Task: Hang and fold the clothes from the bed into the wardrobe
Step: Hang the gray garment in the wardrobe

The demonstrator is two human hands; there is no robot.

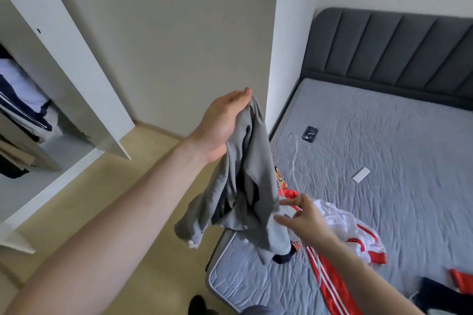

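While the left hand (220, 123) holds a grey shirt (243, 181) up in the air, the wardrobe (51, 79) stands open well to its left, with folded and hanging dark, white and tan clothes (23, 110) visible inside. One white wardrobe door (76, 59) swings out into the room between that opening and the raised hand. Beyond the left hand is a plain wall.

To the right of both hands lies the bed (384, 161), covered in a wrinkled grey quilted sheet, with a dark grey padded headboard (396, 54) at its far end. A dark phone (310, 133) rests on the sheet beyond the right hand (304, 217), and a small white flat object (361, 174) lies further to the right. Just under and beside the right hand sits a white and red garment (353, 233), with a red striped piece (330, 284) trailing nearer the person.

The shirt is crumpled and hangs limp from the left hand's curled fingers, gripped at its top. It has white buttons along its lower edge. Its bottom droops over the bed's near corner. The right hand reaches in from below with fingers spread and loose, fingertips touching the shirt's lower folds, not gripping.
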